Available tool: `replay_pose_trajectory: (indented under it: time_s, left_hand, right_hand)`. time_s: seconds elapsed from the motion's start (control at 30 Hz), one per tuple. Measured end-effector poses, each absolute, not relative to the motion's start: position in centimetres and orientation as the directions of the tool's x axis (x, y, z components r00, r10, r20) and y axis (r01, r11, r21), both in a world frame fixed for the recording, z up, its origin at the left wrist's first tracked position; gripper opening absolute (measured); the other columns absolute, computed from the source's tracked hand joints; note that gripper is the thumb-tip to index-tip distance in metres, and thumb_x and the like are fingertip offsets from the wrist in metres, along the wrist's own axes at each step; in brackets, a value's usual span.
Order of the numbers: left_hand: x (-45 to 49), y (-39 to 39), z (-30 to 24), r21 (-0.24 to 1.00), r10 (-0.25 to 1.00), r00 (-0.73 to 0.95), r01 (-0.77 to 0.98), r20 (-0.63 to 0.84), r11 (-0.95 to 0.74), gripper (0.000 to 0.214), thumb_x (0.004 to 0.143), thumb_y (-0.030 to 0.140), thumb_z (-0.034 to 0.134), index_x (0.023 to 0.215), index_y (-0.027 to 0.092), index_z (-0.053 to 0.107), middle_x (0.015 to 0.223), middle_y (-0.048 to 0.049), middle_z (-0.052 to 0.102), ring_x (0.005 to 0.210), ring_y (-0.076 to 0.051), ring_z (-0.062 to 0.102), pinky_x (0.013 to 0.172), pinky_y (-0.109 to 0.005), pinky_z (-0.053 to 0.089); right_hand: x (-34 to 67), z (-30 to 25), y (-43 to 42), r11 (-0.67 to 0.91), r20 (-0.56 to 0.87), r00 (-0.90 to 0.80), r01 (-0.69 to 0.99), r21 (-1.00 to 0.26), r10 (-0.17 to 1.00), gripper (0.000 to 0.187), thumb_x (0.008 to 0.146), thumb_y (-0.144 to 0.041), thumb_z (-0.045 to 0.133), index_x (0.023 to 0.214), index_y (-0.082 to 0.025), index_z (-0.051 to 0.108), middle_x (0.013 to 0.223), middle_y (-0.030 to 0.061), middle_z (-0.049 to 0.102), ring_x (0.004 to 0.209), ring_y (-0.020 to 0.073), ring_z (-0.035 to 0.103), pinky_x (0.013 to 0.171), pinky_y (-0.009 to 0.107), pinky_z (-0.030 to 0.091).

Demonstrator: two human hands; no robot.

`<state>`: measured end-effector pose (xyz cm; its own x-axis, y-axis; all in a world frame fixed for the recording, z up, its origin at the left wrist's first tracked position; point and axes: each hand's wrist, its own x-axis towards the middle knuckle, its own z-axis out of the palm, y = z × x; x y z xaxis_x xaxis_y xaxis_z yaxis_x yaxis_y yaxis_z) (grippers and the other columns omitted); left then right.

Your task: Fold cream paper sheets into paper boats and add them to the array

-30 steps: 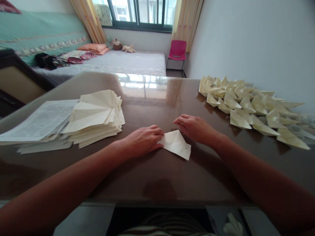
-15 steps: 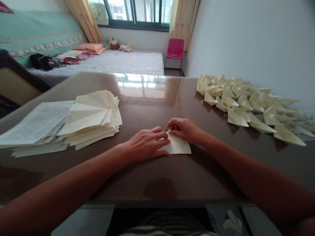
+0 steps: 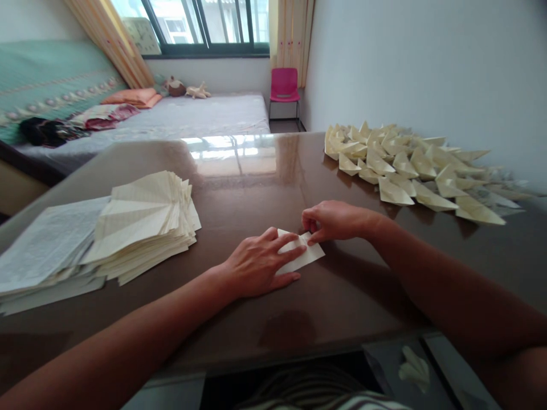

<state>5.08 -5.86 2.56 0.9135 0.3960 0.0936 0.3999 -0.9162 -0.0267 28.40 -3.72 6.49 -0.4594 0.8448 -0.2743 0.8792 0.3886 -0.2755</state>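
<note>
A small folded piece of cream paper [image 3: 302, 259] lies flat on the glossy brown table [image 3: 239, 210] in front of me. My left hand [image 3: 267, 259] rests on it from the left, palm down with fingers spread, covering much of that side. At the paper's right end is my right hand [image 3: 329, 222], its fingers curled in and the thumb and fingertips pinched at the paper's edge. The exact grip is partly hidden behind the knuckles.
To the left lies a thick stack of cream sheets [image 3: 137, 210] beside greyish printed sheets [image 3: 47, 239]. Many folded paper boats [image 3: 397, 165] crowd the right side along the wall. Beyond the table are a bed [image 3: 222, 114] and a pink chair [image 3: 284, 85].
The folded paper has turned so its right end tilts upward and looks narrower. My right hand has shifted to its right end. The whole view has swung a little.
</note>
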Motion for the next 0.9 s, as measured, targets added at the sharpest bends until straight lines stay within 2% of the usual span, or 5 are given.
replay_pose_trajectory:
  time_s: [0.13, 0.27, 0.5, 0.7, 0.9]
  left_hand:
    - [5.1, -5.9, 2.5, -0.033, 0.39, 0.915, 0.395, 0.106, -0.918, 0.049, 0.093, 0.053, 0.037, 0.137, 0.032, 0.044, 0.138, -0.005, 0.047, 0.108, -0.023, 0.048, 0.081, -0.033, 0.051]
    - [5.1, -6.0, 2.5, -0.03, 0.39, 0.913, 0.396, 0.117, -0.918, 0.048, 0.094, 0.052, 0.034, 0.137, 0.032, 0.045, 0.138, -0.0031, 0.048, 0.108, -0.023, 0.048, 0.082, -0.034, 0.05]
    - [5.0, -5.9, 2.1, -0.02, 0.379, 0.913, 0.386, 0.151, -0.922, 0.048, 0.095, 0.053, 0.032, 0.136, 0.032, 0.046, 0.138, -0.0016, 0.049, 0.108, -0.024, 0.048, 0.081, -0.035, 0.049]
    - [4.9, -5.9, 1.8, -0.027, 0.364, 0.911, 0.376, 0.194, -0.926, 0.048, 0.095, 0.051, 0.033, 0.135, 0.03, 0.048, 0.135, -0.0037, 0.051, 0.107, -0.024, 0.048, 0.079, -0.035, 0.048]
    - [4.7, -5.9, 1.4, -0.029, 0.347, 0.908, 0.363, 0.233, -0.931, 0.046, 0.095, 0.049, 0.033, 0.134, 0.03, 0.048, 0.131, -0.0035, 0.053, 0.106, -0.024, 0.048, 0.084, -0.036, 0.048]
  right_hand:
    - [27.8, 6.5, -4.0, 0.389, -0.331, -0.47, 0.876, -0.284, 0.818, 0.011, 0.073, -0.032, 0.069, 0.079, -0.023, 0.07, 0.073, -0.0007, 0.071, 0.065, 0.0146, 0.061, 0.055, 0.023, 0.037]
    - [28.7, 6.3, -3.4, 0.389, -0.263, -0.482, 0.857, -0.337, 0.836, 0.016, 0.073, -0.033, 0.068, 0.085, -0.023, 0.07, 0.079, -0.0002, 0.072, 0.068, 0.0148, 0.062, 0.058, 0.023, 0.039]
    - [28.7, 6.2, -3.4, 0.431, -0.27, -0.487, 0.869, -0.241, 0.831, 0.011, 0.073, -0.03, 0.067, 0.081, -0.024, 0.069, 0.075, -0.0012, 0.071, 0.067, 0.0151, 0.063, 0.057, 0.024, 0.038]
    - [27.5, 7.0, -2.6, 0.426, -0.374, -0.466, 0.885, -0.19, 0.802, 0.011, 0.07, -0.029, 0.067, 0.079, -0.023, 0.071, 0.075, -0.0002, 0.072, 0.068, 0.0156, 0.063, 0.057, 0.023, 0.039]
    - [27.4, 6.8, -1.3, 0.336, -0.524, -0.458, 0.888, -0.315, 0.718, 0.021, 0.068, -0.03, 0.067, 0.084, -0.018, 0.072, 0.075, 0.0007, 0.071, 0.066, 0.0142, 0.063, 0.057, 0.02, 0.041]
